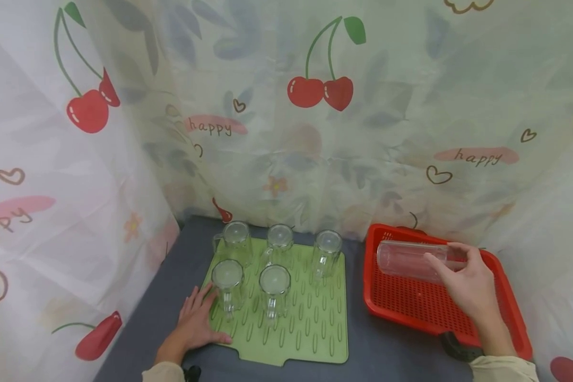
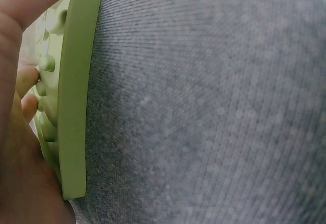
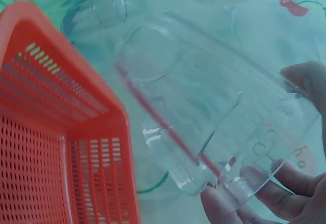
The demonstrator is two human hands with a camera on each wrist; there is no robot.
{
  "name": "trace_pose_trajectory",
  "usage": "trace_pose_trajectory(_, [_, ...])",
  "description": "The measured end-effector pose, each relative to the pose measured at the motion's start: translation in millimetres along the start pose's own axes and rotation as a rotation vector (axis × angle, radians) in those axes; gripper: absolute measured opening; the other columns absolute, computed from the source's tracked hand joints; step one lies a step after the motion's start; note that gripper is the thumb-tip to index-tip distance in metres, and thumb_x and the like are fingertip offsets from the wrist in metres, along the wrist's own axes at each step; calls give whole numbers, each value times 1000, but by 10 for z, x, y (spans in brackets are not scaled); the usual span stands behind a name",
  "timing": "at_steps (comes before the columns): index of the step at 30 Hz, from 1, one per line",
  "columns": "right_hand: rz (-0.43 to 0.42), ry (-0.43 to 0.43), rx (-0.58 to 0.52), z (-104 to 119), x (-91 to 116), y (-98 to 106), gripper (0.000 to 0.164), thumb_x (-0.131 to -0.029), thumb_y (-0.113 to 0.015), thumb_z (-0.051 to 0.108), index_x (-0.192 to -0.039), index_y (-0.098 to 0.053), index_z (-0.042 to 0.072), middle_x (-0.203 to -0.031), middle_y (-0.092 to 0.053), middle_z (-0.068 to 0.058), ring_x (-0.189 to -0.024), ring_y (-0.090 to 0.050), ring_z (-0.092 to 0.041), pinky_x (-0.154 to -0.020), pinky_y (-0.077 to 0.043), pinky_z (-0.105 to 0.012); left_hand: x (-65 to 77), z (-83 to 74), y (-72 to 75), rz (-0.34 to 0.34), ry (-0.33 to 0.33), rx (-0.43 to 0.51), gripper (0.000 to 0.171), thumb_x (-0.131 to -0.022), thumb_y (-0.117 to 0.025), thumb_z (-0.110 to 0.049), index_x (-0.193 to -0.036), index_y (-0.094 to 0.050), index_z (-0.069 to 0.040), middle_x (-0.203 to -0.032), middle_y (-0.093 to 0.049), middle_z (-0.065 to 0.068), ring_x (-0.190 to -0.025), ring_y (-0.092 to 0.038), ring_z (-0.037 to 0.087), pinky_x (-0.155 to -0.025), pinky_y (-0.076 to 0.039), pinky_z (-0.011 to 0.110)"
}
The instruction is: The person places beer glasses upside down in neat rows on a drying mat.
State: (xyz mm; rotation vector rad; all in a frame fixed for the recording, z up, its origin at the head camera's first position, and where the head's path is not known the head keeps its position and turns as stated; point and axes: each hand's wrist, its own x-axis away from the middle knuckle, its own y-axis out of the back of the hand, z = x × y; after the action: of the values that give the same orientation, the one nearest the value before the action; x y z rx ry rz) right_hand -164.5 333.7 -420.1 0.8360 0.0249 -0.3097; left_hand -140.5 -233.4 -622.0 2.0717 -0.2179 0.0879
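My right hand (image 1: 472, 284) grips a clear glass mug (image 1: 410, 260) near one end and holds it sideways above the red basket (image 1: 369, 270). In the right wrist view, fingers and thumb wrap the mug, and its glass handle (image 3: 170, 155) shows along one side. My left hand (image 1: 194, 320) rests on the left front corner of a green drying mat (image 1: 310, 342), fingers spread and thumb along the front edge. Several glass mugs stand upside down on the mat, among them a front left mug (image 1: 227, 274) close to the left fingertips and a front middle mug (image 1: 274, 279).
Behind them on the mat stand a back left mug (image 1: 236, 233), a back middle mug (image 1: 280, 236) and a back right mug (image 1: 328, 242). A dark grey cloth (image 1: 143, 339) covers the table. A cherry-printed curtain (image 1: 277, 143) surrounds its back and sides.
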Motion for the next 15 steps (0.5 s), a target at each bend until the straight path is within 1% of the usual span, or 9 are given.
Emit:
trace_pose_trajectory(2, [4, -18, -40, 12, 13, -2, 77, -94, -68, 53, -147, -40, 6, -136, -55, -22, -96, -66, -11, -60, -52, -16, 1, -5, 7, -1, 0, 3, 135, -49, -88, -76, -157, -39, -11, -171, -15, 14, -156, -5, 51, -121, -10, 74])
trace_pose_trajectory(4, [6, -34, -87, 24, 23, -11, 74, -94, -68, 51, -146, -40, 7, -139, -54, -20, -89, -60, 6, -61, -53, -14, 2, -4, 14, -2, 1, 3, 135, -50, -89, -75, -157, -39, -10, -171, -15, 15, -156, -5, 52, -121, -10, 75])
trace_pose_trajectory(5, [7, -40, -113, 32, 30, -18, 72, -94, -68, 50, -146, -40, 7, -139, -53, -19, -86, -56, 12, -61, -53, -13, 3, -3, 17, 4, 6, 3, 135, -50, -88, -75, -158, -38, -11, -172, -14, 14, -156, -4, 51, -122, -9, 74])
trace_pose_trajectory(7, [12, -47, -163, 47, 40, -36, 67, -95, -68, 48, -143, -41, 10, -136, -53, -15, -82, -53, 19, -62, -54, -12, 6, -3, 21, 6, 10, 4, 135, -50, -89, -75, -158, -38, -10, -172, -14, 15, -156, -4, 51, -121, -10, 74])
trace_pose_trajectory(9, [15, -46, -217, 67, 52, -63, 60, -95, -69, 45, -139, -42, 15, -130, -53, -8, -82, -56, 17, -64, -56, -13, 5, 2, 19, 10, 14, 2, 136, -50, -89, -75, -158, -38, -10, -172, -13, 15, -156, -4, 52, -121, -10, 75])
trace_pose_trajectory(11, [17, -32, -259, 87, 66, -93, 51, -96, -69, 43, -134, -42, 22, -122, -54, 0, -82, -60, 14, -66, -58, -14, 6, 1, 17, 13, 17, 4, 136, -50, -88, -76, -158, -37, -11, -172, -13, 15, -156, -4, 51, -121, -10, 74])
trace_pose_trajectory(13, [20, -7, -293, 104, 82, -127, 44, -97, -69, 40, -129, -41, 29, -115, -52, 7, -83, -63, 11, -67, -59, -15, 6, 2, 15, 16, 17, 6, 136, -50, -88, -76, -158, -37, -11, -172, -13, 14, -156, -3, 51, -121, -10, 74])
trace_pose_trajectory(15, [31, 23, -321, 118, 97, -160, 40, -98, -69, 37, -127, -41, 32, -111, -52, 12, -85, -64, 10, -68, -59, -16, 1, 7, 10, 16, 15, 8, 136, -50, -88, -76, -158, -37, -11, -172, -13, 15, -156, -3, 51, -121, -10, 75])
